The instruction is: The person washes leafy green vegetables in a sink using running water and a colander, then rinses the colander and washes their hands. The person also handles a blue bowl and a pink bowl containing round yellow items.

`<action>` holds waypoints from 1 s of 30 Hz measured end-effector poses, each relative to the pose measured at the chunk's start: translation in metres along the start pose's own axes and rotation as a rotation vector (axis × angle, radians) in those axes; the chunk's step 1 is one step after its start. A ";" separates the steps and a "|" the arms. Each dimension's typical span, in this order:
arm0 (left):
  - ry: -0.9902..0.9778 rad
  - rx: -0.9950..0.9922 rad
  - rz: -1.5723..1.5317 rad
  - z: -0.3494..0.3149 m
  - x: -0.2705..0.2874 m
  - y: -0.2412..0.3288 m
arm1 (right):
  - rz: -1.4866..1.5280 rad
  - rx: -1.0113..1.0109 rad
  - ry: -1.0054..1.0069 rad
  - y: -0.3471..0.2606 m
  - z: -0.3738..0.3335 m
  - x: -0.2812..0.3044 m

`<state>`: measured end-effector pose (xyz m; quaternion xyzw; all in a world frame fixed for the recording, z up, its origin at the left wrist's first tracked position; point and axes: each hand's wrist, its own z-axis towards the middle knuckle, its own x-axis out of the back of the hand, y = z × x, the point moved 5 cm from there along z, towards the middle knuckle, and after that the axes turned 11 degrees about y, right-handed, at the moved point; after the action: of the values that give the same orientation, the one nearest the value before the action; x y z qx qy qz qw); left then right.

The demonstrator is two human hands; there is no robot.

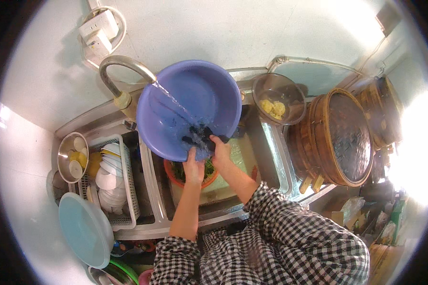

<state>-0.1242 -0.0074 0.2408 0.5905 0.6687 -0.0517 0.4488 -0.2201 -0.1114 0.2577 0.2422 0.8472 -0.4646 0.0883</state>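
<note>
Your left hand [193, 168] is gripping the near rim of a round purple plastic basin [193, 66]; your right hand [221, 151] is touching black pieces [205, 136] inside, its grip unclear. A curved metal faucet [130, 62] is running beside them; rinsing seems underway, unfinished.

Over to the right, steamers [349, 137] stand near a bowl [291, 89] of yellow food [273, 109]. On the left, a rack [131, 192] holds dishes [111, 173] beside a pale-blue basin [84, 230].
</note>
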 end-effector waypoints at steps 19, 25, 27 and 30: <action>-0.030 -0.048 0.011 -0.007 -0.004 -0.014 | -0.019 -0.196 -0.005 0.027 0.006 0.040; -0.053 -0.180 0.309 -0.009 -0.008 0.029 | -0.297 0.107 -0.143 -0.025 0.031 0.043; 0.038 -0.296 0.396 -0.009 0.002 0.035 | -0.176 -0.017 -0.148 -0.020 0.030 0.048; 0.021 -0.104 0.083 -0.010 0.008 -0.024 | -0.065 -0.074 -0.084 0.021 0.009 0.047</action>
<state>-0.1484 -0.0028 0.2306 0.5940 0.6502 0.0082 0.4736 -0.2515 -0.0941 0.2197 0.1912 0.8668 -0.4454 0.1175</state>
